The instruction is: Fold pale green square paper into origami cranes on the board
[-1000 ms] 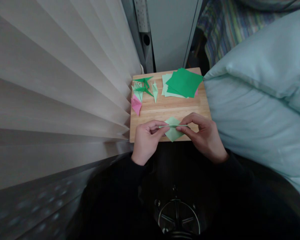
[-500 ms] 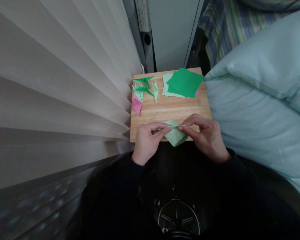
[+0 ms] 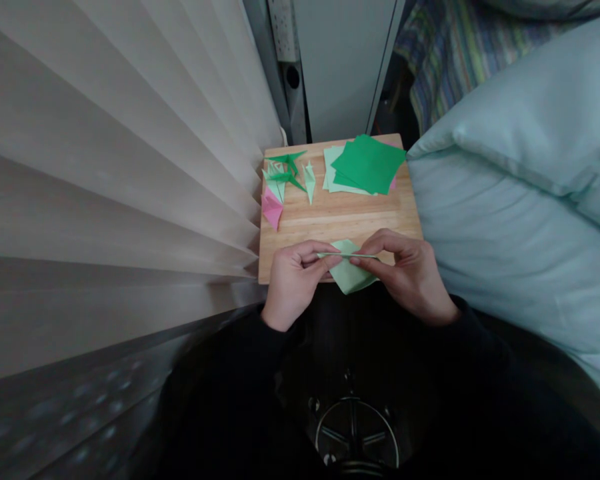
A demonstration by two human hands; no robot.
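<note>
A light green sheet of origami paper (image 3: 351, 275), partly folded, is held over the near edge of the small wooden table (image 3: 325, 220). My left hand (image 3: 296, 277) pinches its left side between thumb and fingers. On the opposite side my right hand (image 3: 405, 270) is closed on the paper, thumb below and fingers along a raised fold. That fold runs straight across between both hands, with a flap above it and a pointed part hanging below. The fingertips hide parts of the paper's edges.
Folded paper pieces lie at the table's left: dark green (image 3: 286, 177), light green (image 3: 309, 181) and pink (image 3: 272, 209). Loose green sheets (image 3: 370, 163) are stacked at the far right. A pleated curtain (image 3: 180, 167) borders the left, pale bedding (image 3: 505, 200) the right.
My right thumb and fingers have shifted slightly left toward the middle of the fold, and more of the fold's right end shows. The left hand keeps its pinch.
</note>
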